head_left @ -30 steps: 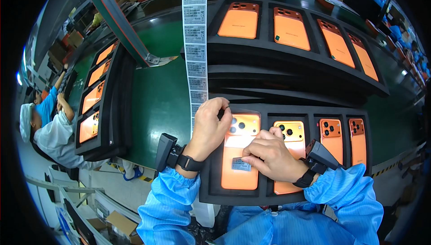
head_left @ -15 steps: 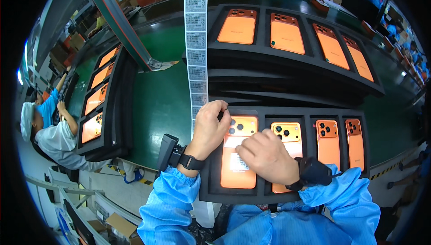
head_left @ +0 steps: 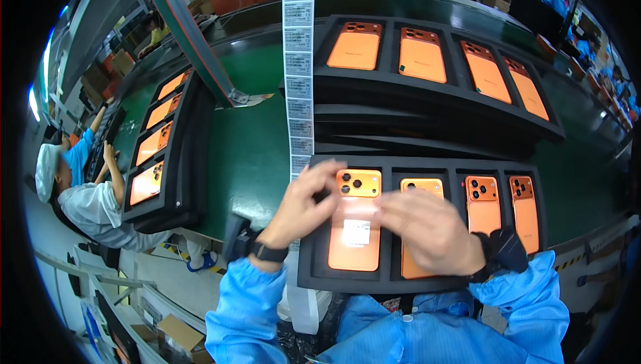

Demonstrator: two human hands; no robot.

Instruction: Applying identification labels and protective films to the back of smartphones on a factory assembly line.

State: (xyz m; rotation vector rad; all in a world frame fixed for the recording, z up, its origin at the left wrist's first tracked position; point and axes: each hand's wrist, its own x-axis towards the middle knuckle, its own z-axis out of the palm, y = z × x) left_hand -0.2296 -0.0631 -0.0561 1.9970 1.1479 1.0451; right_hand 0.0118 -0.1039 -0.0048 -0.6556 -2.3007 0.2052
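Note:
An orange phone (head_left: 342, 250) lies back up in the leftmost slot of the near black foam tray (head_left: 390, 282), with a white label (head_left: 356, 233) on its back. My left hand (head_left: 304, 204) is at this phone's upper left edge, its thumb and fingers apart. Over the gap toward the second orange phone (head_left: 412, 267) is my right hand (head_left: 434, 230), smeared by motion, its fingertips by the first phone's right edge. A paler band crosses the first phone between my hands; whether it is clear film or glare I cannot tell.
A strip of printed labels (head_left: 298, 64) hangs down left of the trays. Behind stand stacked foam trays (head_left: 427, 80) of orange phones; another stack (head_left: 175, 177) is at left, beside a metal post (head_left: 190, 37). A co-worker in a white cap (head_left: 48, 167) sits at far left.
My right hand has moved right, off the first phone's label, uncovering it. My left hand's fingers have spread from a closer pinch. The whole view has shifted slightly.

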